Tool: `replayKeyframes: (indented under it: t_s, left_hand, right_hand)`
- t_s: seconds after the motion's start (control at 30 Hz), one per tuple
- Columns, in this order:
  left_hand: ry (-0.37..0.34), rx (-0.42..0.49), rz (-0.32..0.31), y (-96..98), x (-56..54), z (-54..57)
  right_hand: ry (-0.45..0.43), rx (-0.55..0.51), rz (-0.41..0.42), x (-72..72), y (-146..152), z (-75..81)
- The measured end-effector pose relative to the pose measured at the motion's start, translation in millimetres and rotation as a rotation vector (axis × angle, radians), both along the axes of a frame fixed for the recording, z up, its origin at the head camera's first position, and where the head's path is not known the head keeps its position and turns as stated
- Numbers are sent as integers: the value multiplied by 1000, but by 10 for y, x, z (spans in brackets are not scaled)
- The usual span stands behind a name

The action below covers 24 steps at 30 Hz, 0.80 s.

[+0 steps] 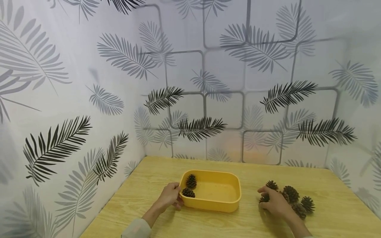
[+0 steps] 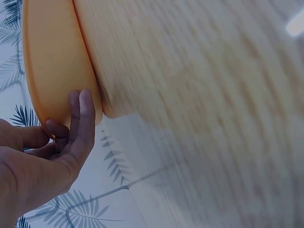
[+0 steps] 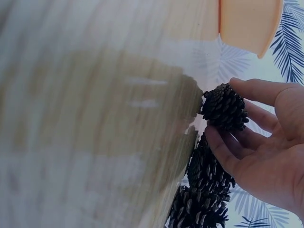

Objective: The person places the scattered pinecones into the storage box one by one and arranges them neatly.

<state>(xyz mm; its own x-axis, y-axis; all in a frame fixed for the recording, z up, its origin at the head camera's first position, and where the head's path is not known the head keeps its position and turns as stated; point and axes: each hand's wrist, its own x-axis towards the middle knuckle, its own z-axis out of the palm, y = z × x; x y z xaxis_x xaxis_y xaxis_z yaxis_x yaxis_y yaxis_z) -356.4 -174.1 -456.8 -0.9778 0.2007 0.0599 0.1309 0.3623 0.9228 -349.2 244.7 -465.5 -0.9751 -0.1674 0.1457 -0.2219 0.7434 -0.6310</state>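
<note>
A yellow rectangular plastic box sits on the table with two pine cones inside at its left end. My left hand grips that end, thumb by the rim and fingers against the outer wall. To the right of the box, my right hand holds a pine cone between thumb and fingertips. Close around this hand lie several more pine cones in a cluster, some partly hidden behind it; in the right wrist view, others show beneath the fingers.
The table has a light wood-grain top. Behind it and along the left hangs a pale sheet printed with dark and grey leaves, meeting the table's back edge.
</note>
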Motion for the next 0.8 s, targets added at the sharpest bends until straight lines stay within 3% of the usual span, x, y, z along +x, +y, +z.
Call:
replayKeyframes:
  t_s: [0.23,0.47,0.8]
  left_hand:
    - [-15,1,2,1,-6,26]
    - [-16,4,0,5,-11,39]
    - [-35,-1,1,-1,-35,20]
  right_hand:
    - [34,1,33,5,-15,23]
    - [29,-149,54,39,-36,70]
    - [33,-213,65,0,-12,52]
